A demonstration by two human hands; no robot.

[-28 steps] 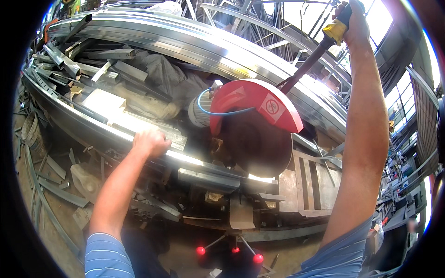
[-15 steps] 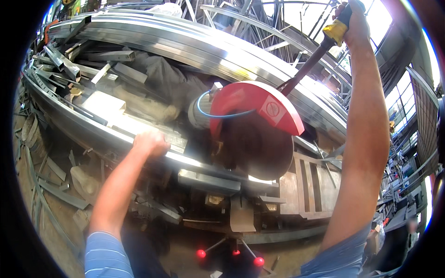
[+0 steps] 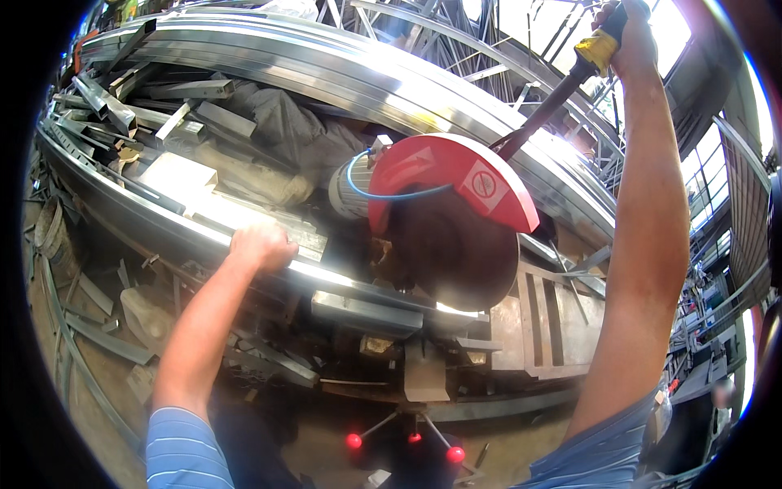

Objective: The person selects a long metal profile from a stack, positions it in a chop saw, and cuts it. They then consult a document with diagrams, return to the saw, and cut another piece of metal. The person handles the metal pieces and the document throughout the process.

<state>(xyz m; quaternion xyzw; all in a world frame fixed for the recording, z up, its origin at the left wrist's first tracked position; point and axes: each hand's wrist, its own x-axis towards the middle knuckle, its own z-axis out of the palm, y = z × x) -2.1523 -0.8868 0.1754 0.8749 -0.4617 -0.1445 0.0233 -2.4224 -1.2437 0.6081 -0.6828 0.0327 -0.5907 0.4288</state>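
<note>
My right hand (image 3: 637, 45) is wrapped round the black and yellow handle (image 3: 599, 50) of a chop saw, at the upper right with the arm stretched out. Down the lever from it sit the saw's red guard (image 3: 440, 159) and dark round disc (image 3: 460, 253). The disc hangs over a long shiny metal bar (image 3: 175, 224) that runs from the far left to the saw. My left hand (image 3: 262, 247) is closed on this bar, left of the disc; its fingertips are hidden. A blue hose (image 3: 391, 197) loops beside the grey motor (image 3: 349, 196).
Long metal profiles (image 3: 285, 57) lie stacked behind the saw. Offcuts (image 3: 106, 106) crowd the left, and more scraps cover the floor. In front, a clamp wheel with red knobs (image 3: 454, 455) sticks out below the saw. A slotted metal plate (image 3: 562, 326) lies right of the disc.
The saw's handle, guard and disc have risen slightly with my right hand. My left hand keeps its place on the bar.
</note>
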